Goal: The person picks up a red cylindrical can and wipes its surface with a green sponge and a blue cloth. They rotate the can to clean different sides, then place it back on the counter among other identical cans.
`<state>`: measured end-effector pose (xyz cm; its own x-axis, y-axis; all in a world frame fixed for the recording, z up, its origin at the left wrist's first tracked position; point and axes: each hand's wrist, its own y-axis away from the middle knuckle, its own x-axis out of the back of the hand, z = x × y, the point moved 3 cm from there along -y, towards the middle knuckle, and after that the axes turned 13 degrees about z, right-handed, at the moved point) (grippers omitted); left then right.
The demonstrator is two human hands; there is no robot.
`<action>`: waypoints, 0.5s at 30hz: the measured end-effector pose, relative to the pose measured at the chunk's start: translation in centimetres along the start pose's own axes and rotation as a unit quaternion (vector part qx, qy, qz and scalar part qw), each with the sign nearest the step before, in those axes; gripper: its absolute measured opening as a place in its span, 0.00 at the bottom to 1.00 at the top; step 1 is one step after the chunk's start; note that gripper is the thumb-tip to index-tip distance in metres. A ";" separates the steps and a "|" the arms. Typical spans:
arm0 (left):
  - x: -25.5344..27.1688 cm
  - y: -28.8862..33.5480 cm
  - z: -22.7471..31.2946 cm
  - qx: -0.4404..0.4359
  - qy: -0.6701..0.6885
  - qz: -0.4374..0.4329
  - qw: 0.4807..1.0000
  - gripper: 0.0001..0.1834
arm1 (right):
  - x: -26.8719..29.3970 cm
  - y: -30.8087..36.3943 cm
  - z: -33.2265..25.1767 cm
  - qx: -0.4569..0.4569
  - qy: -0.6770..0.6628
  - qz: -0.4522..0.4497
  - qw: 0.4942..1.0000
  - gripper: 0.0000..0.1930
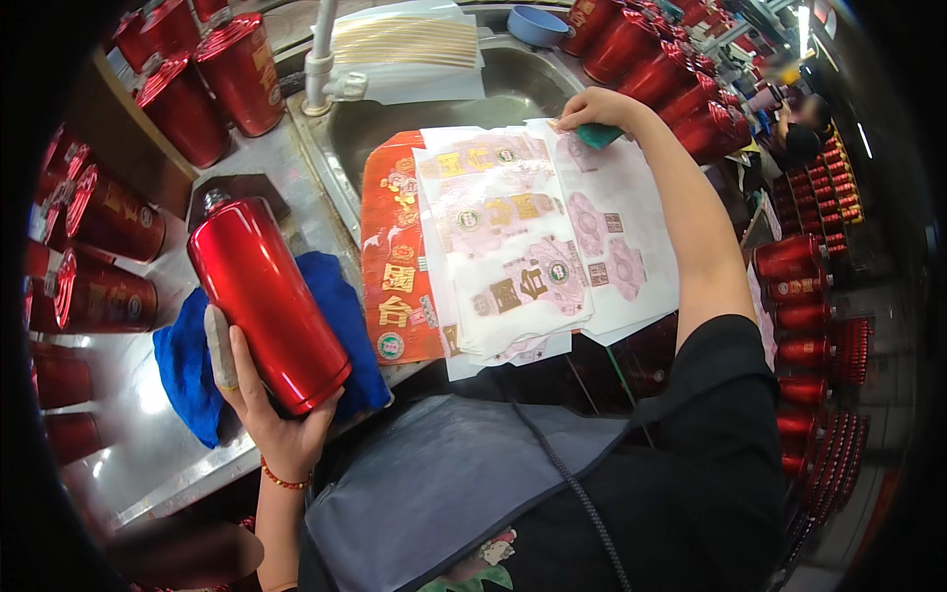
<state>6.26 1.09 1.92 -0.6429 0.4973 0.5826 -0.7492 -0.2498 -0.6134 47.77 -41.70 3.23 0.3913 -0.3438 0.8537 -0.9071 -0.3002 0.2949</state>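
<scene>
My left hand [271, 419] grips a shiny red metal bottle [266, 301] with a narrow neck, tilted over a blue cloth [187, 370]. A pale sleeve covers one finger of that hand. The side of the bottle facing up is plain, without print. My right hand [604, 107] is closed at the far edge of a stack of decal sheets [626, 232], a small flat green piece [598, 136] tucked in its palm. Its fingertips touch the paper. More decal sheets [508, 321] with gold and pink prints overlap on the left, above a red printed sheet [393, 286].
Behind the papers is a metal sink [345, 133] with a white tap [345, 87]. Pale strips on a sheet [404, 44] and a blue bowl [538, 26] are at the back. Printed red bottles [113, 212] crowd the left counter. More bottles [710, 128] stand at right.
</scene>
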 end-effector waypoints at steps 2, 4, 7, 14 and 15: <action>0.2 -0.3 0.2 -0.007 -0.017 -0.008 1.000 0.65 | 0.5 -0.4 0.7 0.069 0.009 0.048 0.996 0.12; 0.3 0.0 0.9 -0.015 -0.056 -0.016 0.998 0.67 | 1.0 -0.8 1.1 0.078 -0.002 0.082 0.994 0.11; 0.2 -1.1 2.4 -0.063 -0.091 -0.021 0.994 0.60 | 2.1 0.8 -1.8 0.135 0.010 0.161 0.978 0.11; 0.1 -1.5 2.1 -0.035 -0.031 0.019 0.999 0.57 | 0.4 10.7 -15.5 0.249 -0.020 0.284 0.925 0.08; 0.1 -1.0 1.6 -0.014 -0.005 0.012 1.000 0.65 | -0.2 12.2 -17.4 0.252 -0.046 0.279 0.925 0.08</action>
<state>6.70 0.07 3.38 -0.6630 0.4824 0.5725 -0.7284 -0.2390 -0.6421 33.94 -29.86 14.11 -0.0840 -0.6373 0.7660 -0.7931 -0.4226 -0.4386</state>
